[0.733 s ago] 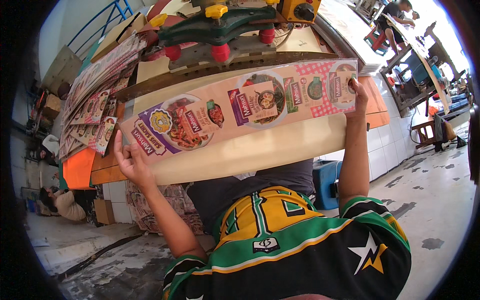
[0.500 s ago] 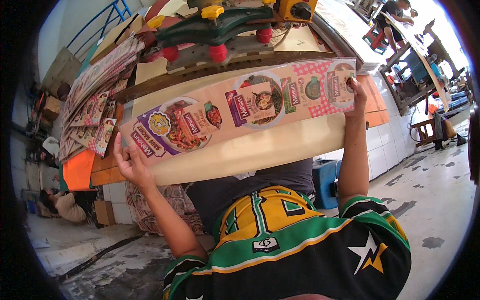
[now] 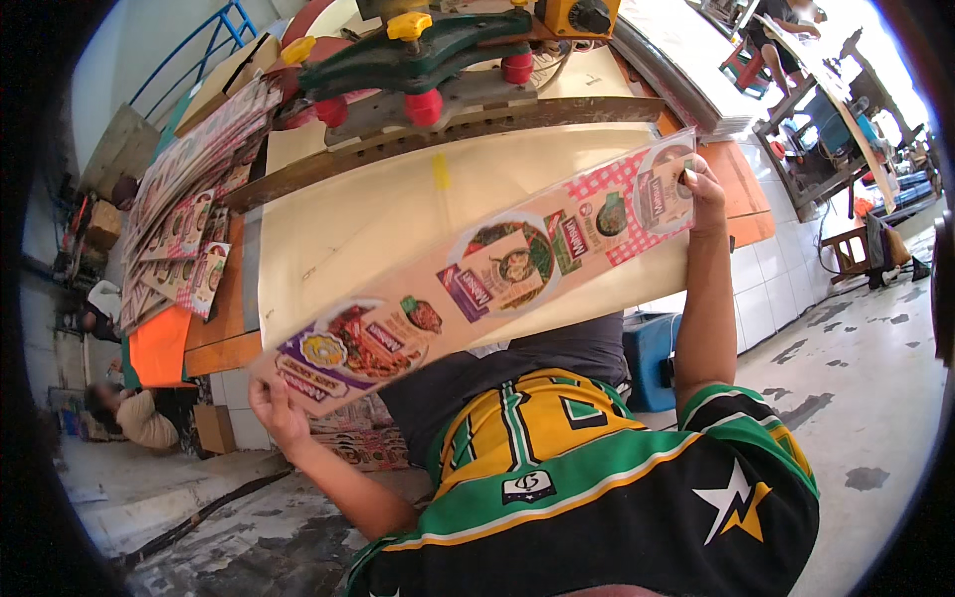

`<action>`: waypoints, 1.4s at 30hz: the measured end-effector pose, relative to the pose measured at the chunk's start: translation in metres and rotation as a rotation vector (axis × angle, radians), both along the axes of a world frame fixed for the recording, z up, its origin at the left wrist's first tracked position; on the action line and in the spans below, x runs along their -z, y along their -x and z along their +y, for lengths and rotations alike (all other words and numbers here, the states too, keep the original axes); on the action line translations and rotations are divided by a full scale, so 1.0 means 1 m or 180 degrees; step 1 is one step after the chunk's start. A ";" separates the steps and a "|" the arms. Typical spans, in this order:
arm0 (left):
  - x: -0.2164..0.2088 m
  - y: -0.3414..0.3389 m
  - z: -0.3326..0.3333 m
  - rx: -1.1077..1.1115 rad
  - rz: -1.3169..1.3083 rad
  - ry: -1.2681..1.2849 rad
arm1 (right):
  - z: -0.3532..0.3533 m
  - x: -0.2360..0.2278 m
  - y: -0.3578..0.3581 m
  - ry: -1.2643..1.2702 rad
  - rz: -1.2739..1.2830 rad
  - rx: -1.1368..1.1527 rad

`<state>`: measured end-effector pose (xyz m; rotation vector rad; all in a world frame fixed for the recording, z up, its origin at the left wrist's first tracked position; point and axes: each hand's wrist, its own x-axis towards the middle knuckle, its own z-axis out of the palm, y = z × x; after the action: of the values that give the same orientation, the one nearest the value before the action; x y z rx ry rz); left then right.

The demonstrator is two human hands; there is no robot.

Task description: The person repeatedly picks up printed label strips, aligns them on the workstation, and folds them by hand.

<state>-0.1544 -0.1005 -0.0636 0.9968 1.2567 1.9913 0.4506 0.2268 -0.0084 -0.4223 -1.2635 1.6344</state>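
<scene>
A long printed strip with a glossy surface, showing food dishes and red-and-white checks, is stretched between my two hands. My left hand grips its lower left end, fingers closed at the edge. At the upper right end my right hand pinches the corner, thumb on the printed face. The strip slants across a cream sheet on the worktable, its left end out past the table's near edge. A small yellow mark shows on the cream sheet near a long metal bar.
Behind the bar stands a dark green clamp with yellow knobs and red feet. Piles of printed sheets and an orange sheet lie left. A white stack is back right. A blue container stands below; other people sit farther off.
My left hand has come down and toward my body, so the strip tilts more steeply. More of the cream sheet and its yellow mark now show. My right hand stays nearly in place.
</scene>
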 end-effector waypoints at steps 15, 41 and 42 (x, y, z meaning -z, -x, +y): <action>-0.080 -0.046 0.035 -0.0066 0.1848 0.1638 | -0.050 -0.042 0.053 -0.0442 -0.1535 0.0856; -0.079 -0.191 0.131 0.1472 0.2796 0.1074 | -0.045 -0.012 0.055 -0.0067 -0.1518 0.0529; -0.077 -0.190 0.131 0.1484 0.2794 0.1061 | -0.045 -0.010 0.054 -0.0037 -0.1467 0.0516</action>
<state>0.0359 0.0308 0.0131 1.8645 1.5136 0.9400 0.3965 0.1818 0.0020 -0.9086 -1.5276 1.4359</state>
